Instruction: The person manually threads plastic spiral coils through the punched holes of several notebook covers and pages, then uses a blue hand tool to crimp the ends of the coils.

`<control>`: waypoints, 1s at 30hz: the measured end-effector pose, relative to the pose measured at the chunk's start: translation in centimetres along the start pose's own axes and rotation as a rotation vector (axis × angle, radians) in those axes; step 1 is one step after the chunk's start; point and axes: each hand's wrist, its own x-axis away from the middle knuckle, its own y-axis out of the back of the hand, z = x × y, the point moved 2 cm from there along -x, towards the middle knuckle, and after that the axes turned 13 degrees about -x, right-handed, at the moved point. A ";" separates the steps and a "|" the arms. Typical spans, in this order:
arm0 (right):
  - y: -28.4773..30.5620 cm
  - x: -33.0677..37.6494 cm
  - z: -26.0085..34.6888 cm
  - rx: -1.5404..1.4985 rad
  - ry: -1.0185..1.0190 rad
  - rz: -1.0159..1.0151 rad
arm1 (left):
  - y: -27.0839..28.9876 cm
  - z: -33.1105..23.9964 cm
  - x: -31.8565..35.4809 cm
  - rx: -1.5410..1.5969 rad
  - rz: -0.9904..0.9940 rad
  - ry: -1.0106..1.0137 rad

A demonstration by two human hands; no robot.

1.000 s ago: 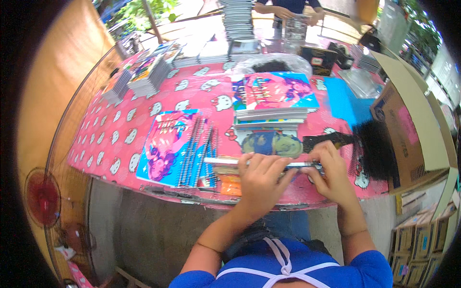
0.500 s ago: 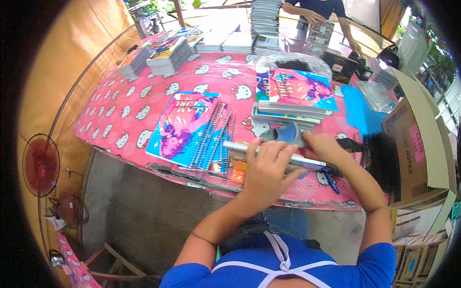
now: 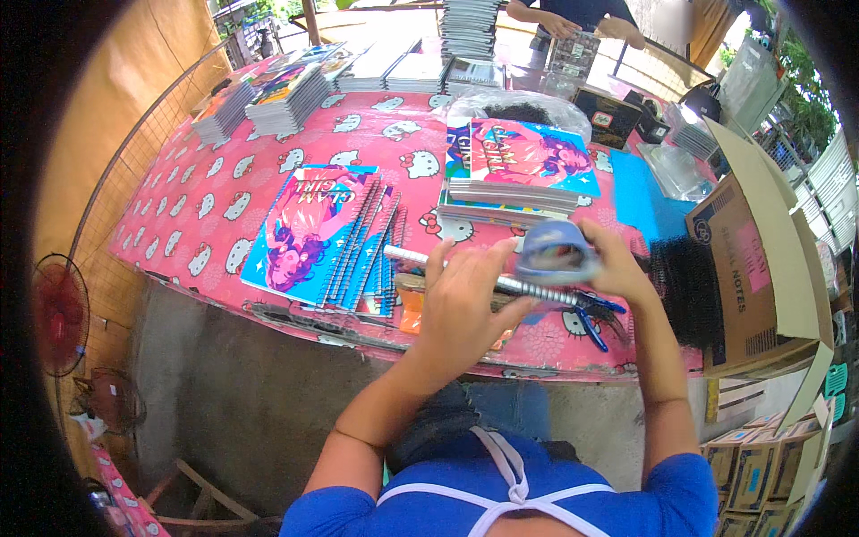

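My left hand (image 3: 458,309) grips a notebook (image 3: 407,258) stood on edge near the table's front, thumb on the near side and fingers over the top edge. A spiral coil (image 3: 540,290) runs along the right part of that edge. Closed round a blue-grey ring-shaped object (image 3: 548,267), blurred by motion, my right hand (image 3: 621,261) is just above the coil's right end. Blue-handled pliers (image 3: 591,329) lie beside the notebook's right end. To the left, several coil-bound notebooks (image 3: 309,228) with pink and blue covers overlap.
A stack of unbound notebooks (image 3: 528,166) stands beyond my hands. Black coils (image 3: 684,291) lie beside the cardboard box (image 3: 747,268) on the right. Piles of books (image 3: 284,98) line the far left edge. Across the table, a person's hand (image 3: 562,25) is near a dark patterned box.
My right hand has moved right along the notebook's edge with the ring-shaped object. More of the coil now shows. The whole view has shifted slightly.
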 end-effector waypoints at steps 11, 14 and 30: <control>-1.1 -2.2 -1.9 0.217 0.204 0.088 | 1.7 3.3 1.0 -0.134 -0.155 0.029; -4.4 -3.4 -0.4 0.770 0.152 0.075 | 1.9 3.7 1.1 -0.075 -0.109 0.064; -5.7 -6.7 -2.5 0.667 0.135 -0.023 | 1.7 6.5 2.4 0.288 -0.175 0.308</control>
